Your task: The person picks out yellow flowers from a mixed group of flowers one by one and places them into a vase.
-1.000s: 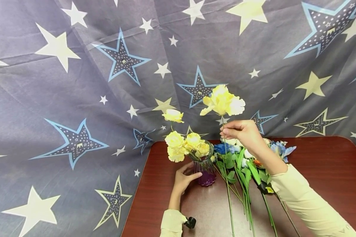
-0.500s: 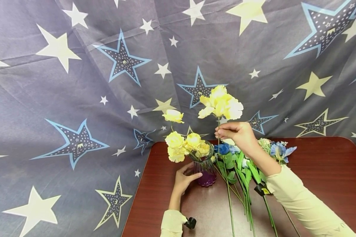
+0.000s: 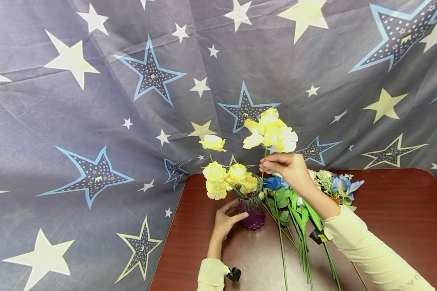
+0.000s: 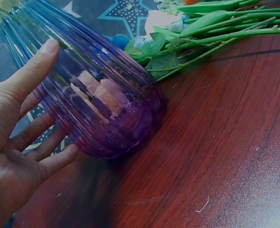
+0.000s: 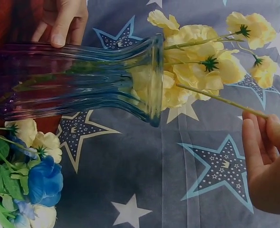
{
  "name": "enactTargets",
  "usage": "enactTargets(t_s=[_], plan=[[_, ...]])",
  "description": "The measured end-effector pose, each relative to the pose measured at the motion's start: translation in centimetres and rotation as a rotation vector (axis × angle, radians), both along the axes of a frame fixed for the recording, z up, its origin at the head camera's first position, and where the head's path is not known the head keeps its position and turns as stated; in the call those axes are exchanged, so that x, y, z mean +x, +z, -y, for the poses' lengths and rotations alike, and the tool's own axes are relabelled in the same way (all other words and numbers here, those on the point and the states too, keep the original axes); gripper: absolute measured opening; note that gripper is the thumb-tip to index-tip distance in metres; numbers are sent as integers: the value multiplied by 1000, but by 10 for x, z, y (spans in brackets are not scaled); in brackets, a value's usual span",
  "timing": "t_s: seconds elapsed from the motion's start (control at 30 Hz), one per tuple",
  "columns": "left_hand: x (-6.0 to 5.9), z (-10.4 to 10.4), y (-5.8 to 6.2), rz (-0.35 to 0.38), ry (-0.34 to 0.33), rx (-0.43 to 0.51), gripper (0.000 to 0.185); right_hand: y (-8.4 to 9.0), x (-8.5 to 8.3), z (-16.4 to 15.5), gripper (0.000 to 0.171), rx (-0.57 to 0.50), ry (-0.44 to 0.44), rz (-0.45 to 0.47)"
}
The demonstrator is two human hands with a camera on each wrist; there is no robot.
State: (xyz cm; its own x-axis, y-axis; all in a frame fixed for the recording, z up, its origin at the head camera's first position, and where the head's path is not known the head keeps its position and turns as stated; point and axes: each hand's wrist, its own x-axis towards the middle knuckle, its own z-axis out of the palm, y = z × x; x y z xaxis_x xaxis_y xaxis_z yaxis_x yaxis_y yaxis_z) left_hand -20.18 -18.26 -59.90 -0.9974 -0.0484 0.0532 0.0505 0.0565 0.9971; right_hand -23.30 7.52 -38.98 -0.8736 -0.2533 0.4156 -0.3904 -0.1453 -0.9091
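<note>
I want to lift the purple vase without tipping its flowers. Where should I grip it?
Grip the purple vase round its wide ribbed belly, low down, from its open left side where the left hand touches it; loose stems crowd its right.

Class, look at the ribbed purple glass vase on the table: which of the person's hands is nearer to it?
Left. The left hand touches the ribbed purple glass vase at its base; the right hand is above and beside it, pinching a yellow flower stem.
</note>
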Motion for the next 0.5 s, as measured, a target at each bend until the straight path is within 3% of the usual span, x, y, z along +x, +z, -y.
enactTargets(t_s=[0.33, 0.5], plan=[[2, 0, 2, -3, 5, 1, 56, -7, -1, 5, 21, 26, -22, 24], [1, 0, 3, 10, 9, -7, 56, -10, -2, 6, 20, 69, -50, -10]])
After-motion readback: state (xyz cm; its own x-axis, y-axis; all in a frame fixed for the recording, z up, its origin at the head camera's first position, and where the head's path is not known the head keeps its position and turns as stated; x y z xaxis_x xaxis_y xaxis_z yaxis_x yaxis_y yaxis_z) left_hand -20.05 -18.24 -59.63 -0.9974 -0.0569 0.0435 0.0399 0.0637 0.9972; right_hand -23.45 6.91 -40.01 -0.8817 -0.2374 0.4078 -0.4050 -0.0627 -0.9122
